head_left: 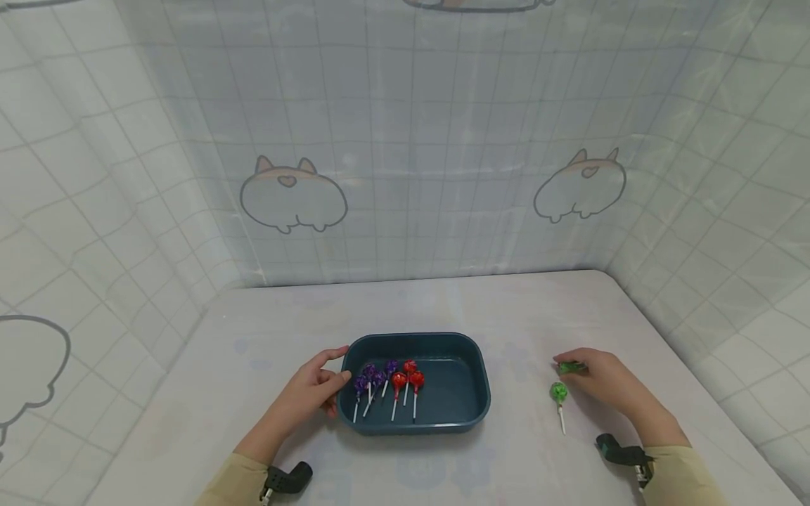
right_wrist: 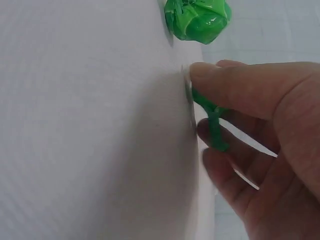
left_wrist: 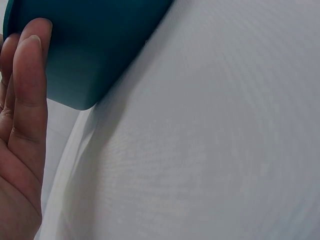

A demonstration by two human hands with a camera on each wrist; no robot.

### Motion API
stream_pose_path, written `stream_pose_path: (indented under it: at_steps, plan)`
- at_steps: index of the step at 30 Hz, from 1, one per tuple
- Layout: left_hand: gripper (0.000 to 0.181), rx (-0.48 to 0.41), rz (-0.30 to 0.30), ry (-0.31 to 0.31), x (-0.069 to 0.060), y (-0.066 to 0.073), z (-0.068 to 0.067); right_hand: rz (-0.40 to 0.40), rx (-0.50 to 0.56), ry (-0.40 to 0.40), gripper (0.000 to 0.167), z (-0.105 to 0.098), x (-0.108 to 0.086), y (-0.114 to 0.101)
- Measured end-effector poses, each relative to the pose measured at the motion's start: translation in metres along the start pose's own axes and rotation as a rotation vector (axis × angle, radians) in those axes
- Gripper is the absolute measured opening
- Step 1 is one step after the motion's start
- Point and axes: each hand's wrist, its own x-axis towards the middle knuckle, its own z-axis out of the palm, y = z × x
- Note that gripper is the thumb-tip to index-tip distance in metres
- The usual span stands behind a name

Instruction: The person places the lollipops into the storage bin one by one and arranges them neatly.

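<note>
A dark teal tray [head_left: 452, 393] holds several purple lollipops [head_left: 373, 376] and red lollipops [head_left: 408, 379] in its left half, their white sticks toward the front. My left hand [head_left: 310, 386] touches the tray's left end, thumb at the rim; in the left wrist view its fairly straight fingers [left_wrist: 30, 70] lie against the outer wall. Off to the right, my right hand [head_left: 601, 379] pinches a green-wrapped lollipop [right_wrist: 214, 117] between thumb and fingers, low at the table; its stick is hidden. Another green lollipop [head_left: 559, 393] lies just in front of that hand.
The pale table [head_left: 304, 309] carries the tray near its middle. Curtain-like sheets [head_left: 411, 176] with a grid and animal drawings enclose its back and sides. A dark camera mount sits on the left wrist [head_left: 287, 479] and another on the right wrist [head_left: 623, 453].
</note>
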Motion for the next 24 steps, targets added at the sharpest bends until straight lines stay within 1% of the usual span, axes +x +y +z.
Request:
stream_pose_path:
  at_steps: [3,8,11,15,19,21,22,24]
  plan:
    - [0.061,0.005,-0.003,0.002,0.0005,-0.0009,-0.0001,0.006,-0.006,0.043,0.03,-0.0025,-0.0014,-0.0017]
    - [0.059,0.013,-0.007,0.006,0.0022,-0.0038,-0.0002,0.004,0.003,0.161,0.034,-0.0066,-0.0021,-0.0023]
    - [0.058,0.015,-0.005,0.007,0.0025,-0.004,-0.0003,0.014,0.026,0.199,0.038,-0.0077,-0.002,-0.0025]
    - [0.059,0.013,0.0,0.002,0.002,-0.003,-0.0005,0.05,0.094,0.191,0.043,-0.0082,-0.0029,-0.0031]
    - [0.06,0.014,0.004,0.002,0.0017,-0.0032,-0.0006,0.075,0.17,0.169,0.042,-0.0085,-0.004,-0.0035]
    - [0.06,0.019,0.002,0.003,0.0021,-0.0041,-0.0006,0.096,0.207,0.158,0.045,-0.0091,-0.0044,-0.004]
    - [0.059,0.025,0.002,0.002,0.001,-0.0013,-0.0001,0.107,0.224,0.151,0.046,-0.0095,-0.0045,-0.0044]
    - [0.059,0.031,0.001,0.001,0.0013,-0.0015,-0.0001,0.125,0.256,0.138,0.05,-0.0102,-0.0047,-0.0058]
